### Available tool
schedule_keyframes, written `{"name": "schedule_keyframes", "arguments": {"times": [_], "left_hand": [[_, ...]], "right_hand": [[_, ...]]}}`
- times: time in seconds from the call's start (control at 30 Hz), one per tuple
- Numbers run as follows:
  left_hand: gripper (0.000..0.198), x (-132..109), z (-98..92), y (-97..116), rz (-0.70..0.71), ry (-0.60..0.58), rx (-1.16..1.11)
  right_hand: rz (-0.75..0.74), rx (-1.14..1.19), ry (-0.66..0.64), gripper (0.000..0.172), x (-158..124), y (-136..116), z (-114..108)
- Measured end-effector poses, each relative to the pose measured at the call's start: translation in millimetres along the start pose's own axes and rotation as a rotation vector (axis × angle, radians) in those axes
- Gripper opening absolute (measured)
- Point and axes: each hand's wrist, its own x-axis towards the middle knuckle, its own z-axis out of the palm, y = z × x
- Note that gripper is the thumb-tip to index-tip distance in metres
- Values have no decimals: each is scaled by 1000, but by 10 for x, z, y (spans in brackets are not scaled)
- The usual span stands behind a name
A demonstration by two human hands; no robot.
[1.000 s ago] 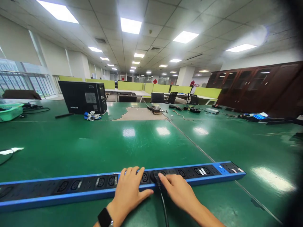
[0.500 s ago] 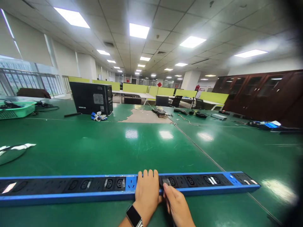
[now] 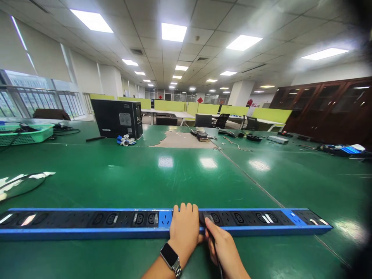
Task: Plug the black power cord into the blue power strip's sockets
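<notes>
A long blue and black power strip (image 3: 116, 233) lies across the green table in front of me, with rows of black sockets and a few blue ones. My left hand (image 3: 184, 226), a watch (image 3: 169, 254) on its wrist, is wrapped over the strip right of a blue socket (image 3: 165, 219). Just beside it, my right hand (image 3: 223, 244) grips a black plug (image 3: 204, 219) at the strip's sockets. From that hand a black cable (image 3: 218, 260) runs down toward me. How deep the plug sits is hidden by my fingers.
Farther back stand a black computer case (image 3: 116, 118) and blue-and-white gloves (image 3: 126, 140). A green basket (image 3: 37, 135) with cables is at the left, near a white bag-like item (image 3: 17, 182). Electronic parts (image 3: 202, 135) lie along the far side.
The whole view has shifted slightly, so the strip and both hands appear a little farther right and higher. Both hands keep their places on the strip and plug.
</notes>
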Motion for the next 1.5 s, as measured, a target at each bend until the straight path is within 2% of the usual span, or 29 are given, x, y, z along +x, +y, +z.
{"name": "schedule_keyframes", "arguments": {"times": [0.1, 0.27, 0.3, 0.43, 0.47, 0.57, 0.67, 0.73, 0.83, 0.93, 1.07, 1.17, 1.23, 1.33, 1.43, 1.5], "left_hand": [[62, 5, -16, 2, 0, -13, -8], [63, -3, 29, -6, 3, 31, -16], [63, -5, 33, -10, 5, 35, -15], [63, -5, 18, -13, 20, 13, -24], [64, -5, 9, -11, 21, 7, -33], [76, -41, -22, -30, 61, 45, -93], [92, -202, -72, -148, 190, 139, -243], [85, -398, -116, -301, 246, 181, -359], [66, -742, -187, -592, 211, 273, -433], [56, -983, -246, -892, 205, 423, -397], [36, -1058, -312, -1294, 165, 671, -399], [29, -1036, -374, -1567, 187, 734, -307], [28, -1013, -412, -1696, 283, 709, -225], [30, -979, -439, -1792, 399, 642, -164], [35, -969, -417, -1822, 432, 545, -186], [35, -978, -385, -1830, 398, 530, -228]], "right_hand": [[-25, 26, 49, 60, -41, -66, 27], [245, 0, -44, 48, -36, -391, -10], [225, -22, -55, 48, -65, -414, -30], [-143, -166, -72, 59, -307, -282, -144], [-190, -178, -72, 60, -373, -227, -175], [-120, -120, -24, 62, -510, -133, -262], [-52, -123, -24, 61, -560, -175, -320], [-71, -192, -78, 60, -571, -252, -312], [-118, -251, -188, 57, -570, -411, -137], [-133, -289, -380, 56, -540, -596, 283], [-154, -404, -695, 58, -445, -733, 966], [-154, -432, -814, 57, -367, -707, 1261], [-157, -422, -859, 55, -334, -663, 1317], [-183, -407, -883, 46, -328, -603, 1287], [-207, -346, -887, 38, -345, -534, 1240], [-198, -265, -906, 36, -351, -466, 1231]]}}
